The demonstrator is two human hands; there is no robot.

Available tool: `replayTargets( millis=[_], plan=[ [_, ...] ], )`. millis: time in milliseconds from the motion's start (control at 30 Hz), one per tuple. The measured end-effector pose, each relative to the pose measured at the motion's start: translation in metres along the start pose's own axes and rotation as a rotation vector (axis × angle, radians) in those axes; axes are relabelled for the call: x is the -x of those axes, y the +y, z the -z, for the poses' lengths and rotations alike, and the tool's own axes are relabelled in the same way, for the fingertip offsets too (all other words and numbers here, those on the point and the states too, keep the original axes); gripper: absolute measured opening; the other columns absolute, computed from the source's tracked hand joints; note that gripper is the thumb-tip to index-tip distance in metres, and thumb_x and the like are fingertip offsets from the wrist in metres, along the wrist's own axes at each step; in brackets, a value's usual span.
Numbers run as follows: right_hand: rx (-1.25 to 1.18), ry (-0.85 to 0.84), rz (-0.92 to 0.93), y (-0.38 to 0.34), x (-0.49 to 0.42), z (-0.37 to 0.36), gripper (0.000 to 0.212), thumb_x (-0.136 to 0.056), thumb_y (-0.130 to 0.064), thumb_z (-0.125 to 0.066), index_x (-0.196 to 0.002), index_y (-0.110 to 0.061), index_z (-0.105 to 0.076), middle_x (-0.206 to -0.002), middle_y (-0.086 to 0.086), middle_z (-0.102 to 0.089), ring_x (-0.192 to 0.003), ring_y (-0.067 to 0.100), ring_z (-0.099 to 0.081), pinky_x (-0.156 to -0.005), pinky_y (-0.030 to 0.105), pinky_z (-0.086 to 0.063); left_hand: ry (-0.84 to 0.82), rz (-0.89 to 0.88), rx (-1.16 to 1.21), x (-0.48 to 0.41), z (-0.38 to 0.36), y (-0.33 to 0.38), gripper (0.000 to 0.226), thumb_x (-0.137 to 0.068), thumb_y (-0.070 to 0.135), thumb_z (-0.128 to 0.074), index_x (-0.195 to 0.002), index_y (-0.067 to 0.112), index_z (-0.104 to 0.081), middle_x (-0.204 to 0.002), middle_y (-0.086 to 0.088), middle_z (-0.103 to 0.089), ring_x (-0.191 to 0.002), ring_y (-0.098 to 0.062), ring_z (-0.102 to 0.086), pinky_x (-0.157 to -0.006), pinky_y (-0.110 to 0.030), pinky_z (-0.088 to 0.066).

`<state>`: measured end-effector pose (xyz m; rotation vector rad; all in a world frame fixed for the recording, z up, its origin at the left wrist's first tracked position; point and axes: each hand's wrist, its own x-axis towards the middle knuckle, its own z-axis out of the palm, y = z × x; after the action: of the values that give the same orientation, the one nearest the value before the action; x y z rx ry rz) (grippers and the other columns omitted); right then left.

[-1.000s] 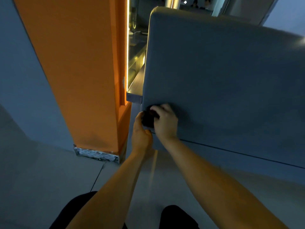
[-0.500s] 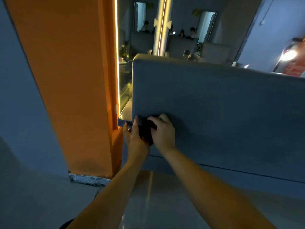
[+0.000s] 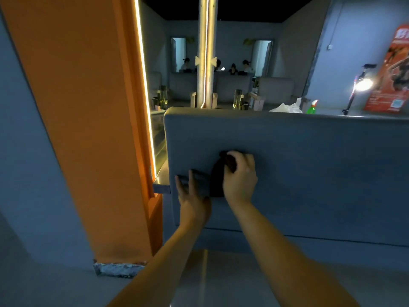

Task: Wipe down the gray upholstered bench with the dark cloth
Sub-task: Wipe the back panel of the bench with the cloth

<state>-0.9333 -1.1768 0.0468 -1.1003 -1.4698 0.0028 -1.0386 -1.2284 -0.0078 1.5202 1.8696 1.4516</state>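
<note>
Landmark: tall orange pillar [image 3: 88, 129], glowing light strip [image 3: 145, 96] down its right edge

Gray upholstered bench [image 3: 309, 162]: immediately right of the orange pillar, padded back panel upright and facing the camera, left edge just beside the pillar

Dark bunched cloth [image 3: 215, 180]: against that panel, a little right of the pillar and low down; stretched slantwise between both grips, lower end toward the pillar, upper end away from it

Right grip [image 3: 240, 176]: farther from the pillar, fingers curled round the upper wad, back of the hand outward; wadded that way probably for a firm pad to bear into the upholstery

Left grip [image 3: 192, 196]: nearer the pillar, thumb and one finger pointing up over the cloth's lower end, other fingers hidden by fabric; pinching or merely pressing flat, cannot tell; likely there to anchor the loose tail against flopping or dragging

Step in hand: judged as spreading or rubbing the cloth on the panel corner closest to the pillar

Progress: seemingly early, with a long run of panel stretching away from the pillar and uncovered by the cloth

Next move: probably steady pressure and overlapping strokes leading away from the pillar

Risk: cloth snagging on the panel edge beside the pillar, or slipping out of the looser left grip

Behind the bench top, well right of the pillar: green spray bottle [image 3: 312, 108]
</note>
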Motion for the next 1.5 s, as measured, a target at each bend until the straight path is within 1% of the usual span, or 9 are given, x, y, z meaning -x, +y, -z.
replayTargets(
  millis=[300,467,633,833,967,1167,1300,1400,1500],
  plan=[
    [0.020,-0.314,-0.038,0.021,-0.021,0.025,0.038,-0.090,0.004,-0.055,-0.122,-0.015,-0.067,-0.129,0.012,-0.056,-0.103,0.033,-0.062,-0.089,0.048,-0.055,-0.168,-0.273,0.272,-0.011,-0.033,0.052,0.068,-0.100,0.035,-0.056,-0.159,0.026,-0.025,-0.163,-0.004,-0.029,-0.149,-0.022,-0.031,-0.121,-0.048,-0.029],
    [0.054,-0.202,-0.154,0.093,-0.037,0.074,0.037,-0.088,0.006,-0.056,-0.115,-0.016,-0.070,-0.119,0.011,-0.061,-0.094,0.028,-0.063,-0.080,0.042,-0.057,-0.164,-0.285,-0.049,-0.003,-0.116,0.068,0.091,-0.097,0.036,-0.065,-0.159,0.041,0.002,-0.165,-0.006,0.027,-0.152,-0.031,0.022,-0.120,-0.041,0.013],
    [0.040,-0.149,-0.235,0.154,-0.039,0.108,0.038,-0.087,0.005,-0.059,-0.117,-0.016,-0.070,-0.120,0.009,-0.062,-0.095,0.027,-0.064,-0.082,0.040,-0.057,-0.232,-0.385,-0.228,0.018,-0.201,0.076,0.101,-0.094,0.035,-0.068,-0.158,0.027,0.011,-0.165,-0.011,0.025,-0.150,-0.033,0.027,-0.115,-0.028,0.028],
    [-0.015,-0.163,-0.242,0.194,-0.036,0.158,0.035,-0.088,-0.001,-0.056,-0.118,-0.013,-0.071,-0.119,0.011,-0.065,-0.099,0.029,-0.063,-0.084,0.038,-0.055,-0.257,-0.420,-0.193,0.056,-0.254,0.108,0.102,-0.095,0.045,-0.060,-0.151,0.026,0.023,-0.146,0.021,0.048,-0.143,-0.011,0.039,-0.122,-0.035,0.017],
    [0.085,-0.046,-0.536,0.236,-0.048,0.216,0.036,-0.090,-0.001,-0.052,-0.117,-0.014,-0.070,-0.114,0.010,-0.068,-0.099,0.027,-0.065,-0.081,0.032,-0.053,-0.363,-0.334,-0.061,0.071,-0.251,0.127,0.084,-0.096,0.008,-0.063,-0.158,0.041,-0.016,-0.163,0.018,0.023,-0.152,-0.016,-0.014,-0.101,-0.030,-0.048],
    [0.015,-0.160,-0.623,0.272,-0.047,0.360,0.021,-0.093,-0.021,-0.069,-0.114,-0.020,-0.069,-0.110,0.004,-0.070,-0.100,0.023,-0.064,-0.085,0.037,-0.055,-0.496,-0.325,0.117,0.123,-0.306,0.207,0.078,-0.098,0.014,-0.059,-0.155,0.050,-0.020,-0.160,0.011,-0.023,-0.127,0.010,-0.043,-0.097,-0.024,-0.044],
    [-0.242,-0.143,-0.711,0.263,-0.035,0.412,0.005,-0.095,-0.027,-0.067,-0.098,-0.031,-0.068,-0.095,-0.005,-0.070,-0.089,0.016,-0.068,-0.080,0.041,-0.059,-0.601,-0.494,0.103,0.169,-0.348,0.264,0.034,-0.106,0.016,-0.050,-0.136,0.031,-0.050,-0.122,0.007,-0.065,-0.110,-0.010,-0.063,-0.086,-0.023,-0.054],
    [-0.465,-0.164,-0.822,0.265,-0.038,0.445,0.012,-0.099,-0.024,-0.061,-0.100,-0.034,-0.067,-0.093,-0.002,-0.069,-0.085,0.018,-0.066,-0.075,0.036,-0.058,-0.540,-0.609,0.239,0.194,-0.364,0.298,0.030,-0.110,0.008,-0.034,-0.104,0.026,-0.058,-0.090,0.011,-0.069,-0.084,-0.005,-0.066,-0.071,-0.023,-0.054],
    [-0.512,-0.235,-0.889,0.277,-0.040,0.461,0.014,-0.102,-0.023,-0.055,-0.106,-0.030,-0.066,-0.102,0.007,-0.067,-0.091,0.025,-0.064,-0.083,0.043,-0.057,-0.491,-0.521,0.292,0.199,-0.386,0.298,0.028,-0.101,0.005,-0.052,-0.127,0.017,-0.050,-0.113,-0.004,-0.060,-0.100,-0.024,-0.066,-0.075,-0.027,-0.056]
  ],
)
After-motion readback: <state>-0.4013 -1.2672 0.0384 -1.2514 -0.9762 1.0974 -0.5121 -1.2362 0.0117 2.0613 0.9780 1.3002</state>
